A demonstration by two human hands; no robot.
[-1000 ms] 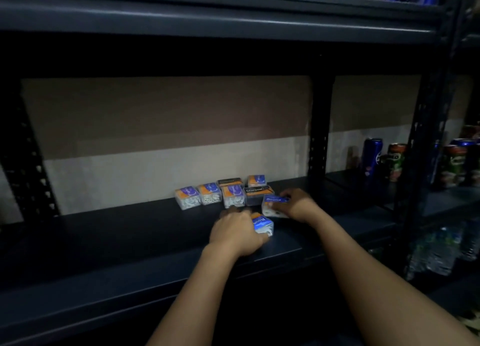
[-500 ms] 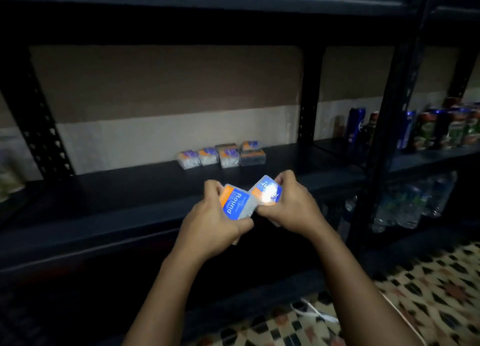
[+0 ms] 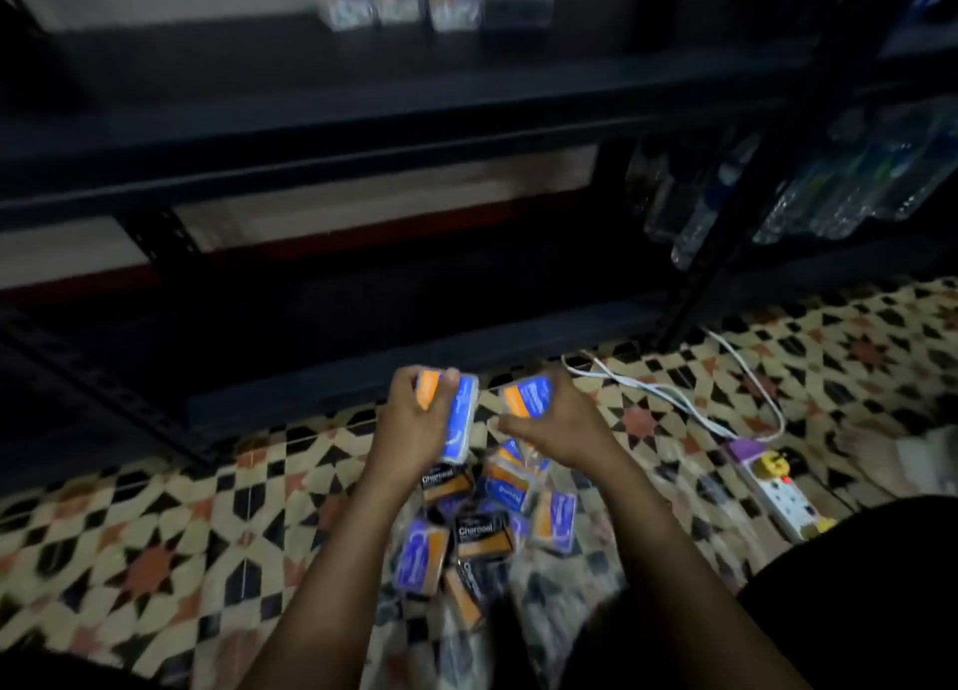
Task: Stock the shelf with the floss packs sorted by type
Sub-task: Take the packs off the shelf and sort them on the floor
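Note:
My left hand (image 3: pixel 414 420) grips a blue and orange floss pack (image 3: pixel 459 414) held upright. My right hand (image 3: pixel 562 425) grips a second blue and orange floss pack (image 3: pixel 529 396). Both hands hover low, above a heap of floss packs (image 3: pixel 482 523) on the patterned floor; the heap mixes blue-orange packs with black Charcoal packs (image 3: pixel 481 531). Up on the dark shelf (image 3: pixel 363 93) a short row of floss packs (image 3: pixel 430 2) stands against the back wall, blurred.
A white power strip (image 3: pixel 777 497) with a white cable (image 3: pixel 689 404) lies on the floor to the right. Clear bottles (image 3: pixel 808 191) fill the lower shelf at right. A black upright post (image 3: pixel 726 243) divides the shelving. Dark clothing (image 3: pixel 855 586) fills the bottom right.
The view has dropped from the shelf to the floor. Both hands, each still holding a blue-orange pack, have come down and now hang over the heap of packs.

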